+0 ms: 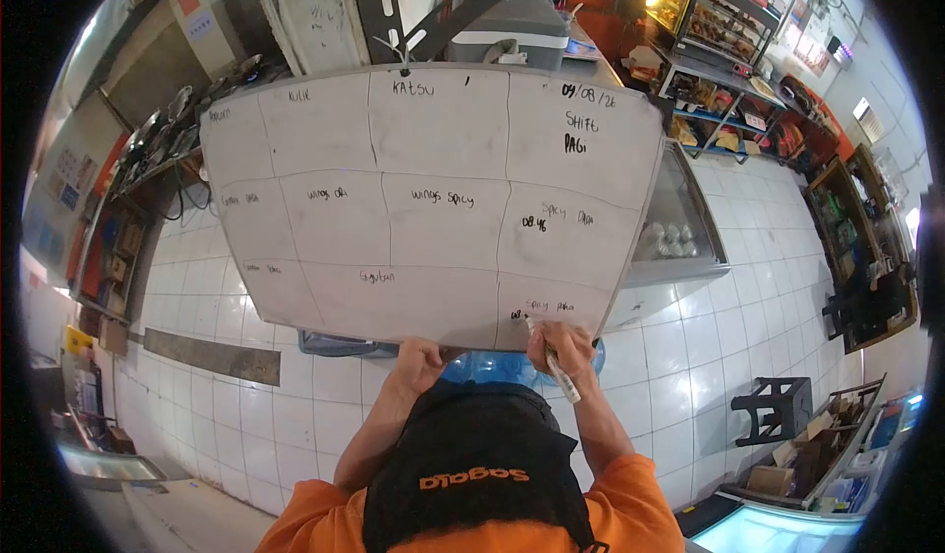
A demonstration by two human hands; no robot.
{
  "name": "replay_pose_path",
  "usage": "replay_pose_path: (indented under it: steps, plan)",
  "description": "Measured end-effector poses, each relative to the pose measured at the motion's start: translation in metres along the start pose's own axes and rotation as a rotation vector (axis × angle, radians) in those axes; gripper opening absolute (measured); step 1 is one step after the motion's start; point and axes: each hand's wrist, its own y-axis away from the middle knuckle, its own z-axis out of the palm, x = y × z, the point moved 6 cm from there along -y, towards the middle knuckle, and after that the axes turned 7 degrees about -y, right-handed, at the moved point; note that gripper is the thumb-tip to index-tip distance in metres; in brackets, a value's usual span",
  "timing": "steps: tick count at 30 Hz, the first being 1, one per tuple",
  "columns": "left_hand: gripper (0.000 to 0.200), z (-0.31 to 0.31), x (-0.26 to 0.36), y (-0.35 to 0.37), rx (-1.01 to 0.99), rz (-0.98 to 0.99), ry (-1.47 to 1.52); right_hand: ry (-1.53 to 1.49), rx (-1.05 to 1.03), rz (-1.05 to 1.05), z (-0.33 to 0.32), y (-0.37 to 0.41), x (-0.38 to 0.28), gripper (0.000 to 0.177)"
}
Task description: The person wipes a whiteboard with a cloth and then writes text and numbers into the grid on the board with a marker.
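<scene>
In front of me is a large whiteboard (443,228), divided by hand-drawn lines into boxes with words such as "KATSU", "wings spicy" and "Gigitan". My right hand (563,346) grips a white marker (563,374) with its tip against the lower right box, right beside a partly written "08". Above that writing stands "spicy paha". At the board's bottom edge, my left hand (421,364) is closed around the rim, its thumb side upward. A blue water jug (487,368) shows behind the board's lower edge, between my hands.
A glass-topped chest (679,228) stands behind the board's right side. At the far right are a lit food display case (724,22), shelves, and a dark stool (773,410) on the white tiled floor. Black metal brackets (472,7) rise above the board.
</scene>
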Motion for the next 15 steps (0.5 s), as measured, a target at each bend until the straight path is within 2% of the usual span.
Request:
replay_pose_path:
  steps: [2, 8, 11, 14, 15]
  plan:
    - [0.045, 0.001, 0.0, 0.001, -0.032, -0.002, 0.014, 0.011, -0.032, 0.039, 0.002, 0.004, 0.002, 0.014]
    - [0.051, -0.003, -0.004, 0.0, 0.045, -0.012, 0.055, 0.048, -0.033, 0.079, -0.004, -0.004, -0.003, 0.018]
    - [0.053, -0.032, -0.021, -0.012, 0.025, -0.019, 0.085, -0.034, -0.069, 0.106, -0.006, -0.002, -0.001, 0.02]
    - [0.033, -0.024, -0.017, -0.007, 0.109, -0.059, 0.114, -0.019, -0.008, 0.106, -0.008, 0.002, 0.001, 0.021]
    - [0.033, -0.021, -0.015, -0.006, 0.088, -0.051, 0.104, 0.013, 0.028, 0.104, -0.009, 0.0, -0.001, 0.021]
